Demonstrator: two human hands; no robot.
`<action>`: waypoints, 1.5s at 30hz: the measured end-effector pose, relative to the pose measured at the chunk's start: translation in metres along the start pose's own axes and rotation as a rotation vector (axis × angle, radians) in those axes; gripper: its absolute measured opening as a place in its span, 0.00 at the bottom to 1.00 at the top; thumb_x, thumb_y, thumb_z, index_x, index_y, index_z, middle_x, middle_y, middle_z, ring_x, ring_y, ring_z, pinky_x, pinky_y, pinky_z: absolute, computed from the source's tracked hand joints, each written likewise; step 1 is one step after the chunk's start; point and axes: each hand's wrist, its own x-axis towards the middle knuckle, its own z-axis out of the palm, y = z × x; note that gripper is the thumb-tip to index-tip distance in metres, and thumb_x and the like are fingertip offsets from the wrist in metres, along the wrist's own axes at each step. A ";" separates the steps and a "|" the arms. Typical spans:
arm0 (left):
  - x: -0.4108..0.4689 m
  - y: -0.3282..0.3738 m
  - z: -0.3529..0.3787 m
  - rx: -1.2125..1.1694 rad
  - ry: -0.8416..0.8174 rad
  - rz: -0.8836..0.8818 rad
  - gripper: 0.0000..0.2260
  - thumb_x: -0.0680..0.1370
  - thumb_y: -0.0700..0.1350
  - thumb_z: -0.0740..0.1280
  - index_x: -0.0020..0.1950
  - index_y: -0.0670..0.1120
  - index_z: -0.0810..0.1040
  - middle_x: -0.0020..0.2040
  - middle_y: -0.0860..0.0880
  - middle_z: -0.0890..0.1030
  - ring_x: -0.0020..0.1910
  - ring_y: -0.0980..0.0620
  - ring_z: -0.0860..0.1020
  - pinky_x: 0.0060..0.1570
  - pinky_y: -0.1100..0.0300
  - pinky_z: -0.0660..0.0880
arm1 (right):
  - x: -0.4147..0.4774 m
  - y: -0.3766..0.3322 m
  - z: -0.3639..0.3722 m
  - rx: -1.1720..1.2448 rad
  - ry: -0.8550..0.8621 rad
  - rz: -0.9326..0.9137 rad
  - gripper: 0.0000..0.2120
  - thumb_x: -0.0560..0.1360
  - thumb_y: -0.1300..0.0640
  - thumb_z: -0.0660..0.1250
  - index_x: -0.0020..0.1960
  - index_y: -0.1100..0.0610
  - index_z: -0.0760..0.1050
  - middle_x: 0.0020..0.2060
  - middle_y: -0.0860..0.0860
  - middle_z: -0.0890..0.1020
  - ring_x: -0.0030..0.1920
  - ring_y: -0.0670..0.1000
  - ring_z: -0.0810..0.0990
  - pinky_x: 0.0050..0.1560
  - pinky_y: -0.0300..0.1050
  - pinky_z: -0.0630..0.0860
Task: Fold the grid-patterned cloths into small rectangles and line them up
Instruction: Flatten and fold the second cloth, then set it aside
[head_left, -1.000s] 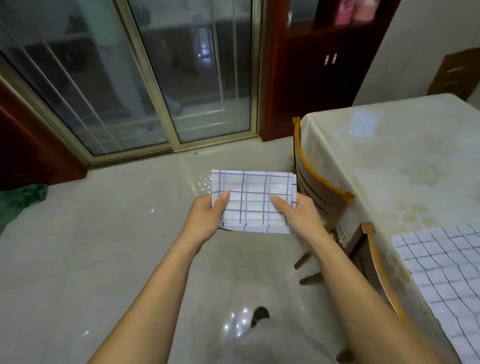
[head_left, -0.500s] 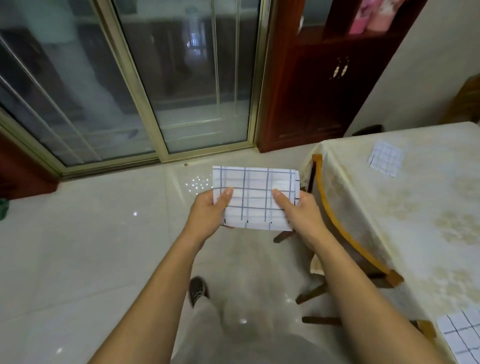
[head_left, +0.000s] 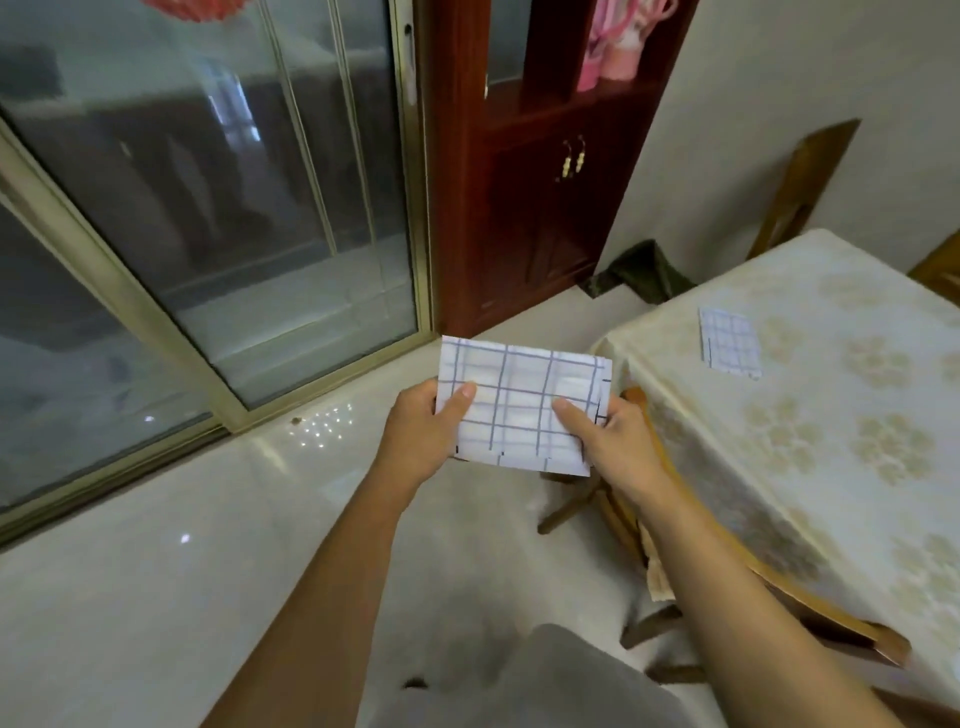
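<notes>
My left hand and right hand pinch a folded grid-patterned cloth over the floor, table edge at three o'clock.

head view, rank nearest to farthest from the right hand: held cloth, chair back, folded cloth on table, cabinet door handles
1. held cloth: gripped by the right hand
2. chair back: just beside it, rightward
3. folded cloth on table: farther right, on the tabletop
4. cabinet door handles: far ahead, upper middle

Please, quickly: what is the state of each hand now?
Left hand: grips the left edge of the folded grid cloth, thumb on top.
Right hand: grips its right edge, thumb on top.
</notes>
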 end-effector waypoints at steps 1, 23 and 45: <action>0.013 -0.001 0.001 0.023 -0.013 0.002 0.09 0.83 0.50 0.64 0.60 0.50 0.81 0.49 0.56 0.83 0.48 0.59 0.80 0.31 0.75 0.73 | 0.010 0.000 0.000 -0.004 0.007 -0.003 0.09 0.78 0.59 0.69 0.58 0.59 0.81 0.44 0.43 0.87 0.46 0.41 0.85 0.42 0.31 0.77; 0.369 0.063 0.050 0.216 -0.084 0.076 0.14 0.85 0.49 0.60 0.49 0.45 0.83 0.43 0.54 0.84 0.37 0.68 0.79 0.35 0.75 0.71 | 0.360 -0.019 -0.010 -0.109 0.169 -0.098 0.07 0.79 0.55 0.68 0.55 0.54 0.83 0.47 0.43 0.85 0.47 0.40 0.84 0.46 0.32 0.78; 0.669 0.113 0.224 0.237 -0.819 0.297 0.16 0.83 0.49 0.65 0.35 0.48 0.78 0.33 0.58 0.81 0.34 0.60 0.78 0.36 0.57 0.73 | 0.517 -0.028 -0.071 -0.056 0.870 0.183 0.08 0.80 0.53 0.67 0.55 0.54 0.81 0.47 0.46 0.86 0.47 0.43 0.85 0.47 0.38 0.81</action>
